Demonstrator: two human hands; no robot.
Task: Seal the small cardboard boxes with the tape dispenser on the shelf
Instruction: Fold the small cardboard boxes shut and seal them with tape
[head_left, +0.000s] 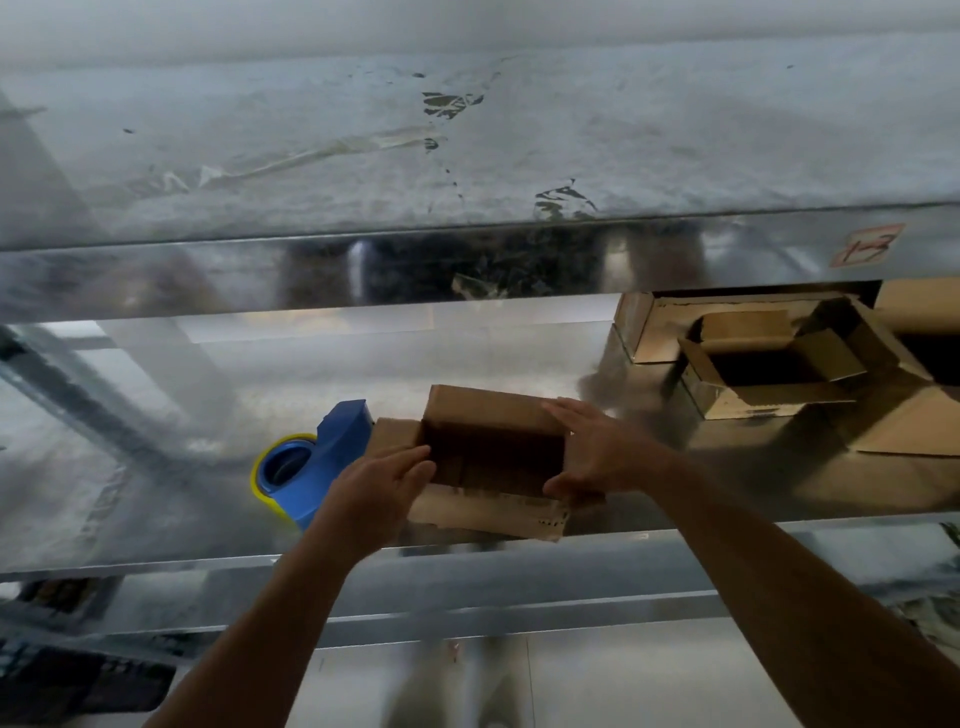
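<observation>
The sealing looks to be at its very start. The small cardboard box (488, 413) in front of the person sits near the front edge of the metal shelf (156, 564) with its top still open: the far flap stands up, the near flap lies out flat toward the person, and the inside shows dark. No tape can be seen on it. The tape dispenser (317, 462), blue with a yellow roll, lies on the shelf just beside the box's left side, and no hand holds it. Further back on the right, other open boxes (769, 364) wait with their flaps up, so closing the flaps, taping, and the remaining boxes all appear still to be done.

Both hands are at the box, neither clenched. The left hand (379, 488) has nearly straight fingers reaching to the box's left edge by the side flap. The right hand (602, 452) is spread flat over the right side, fingers extended and thumb down at the near right corner, probably about to fold flaps inward.
</observation>
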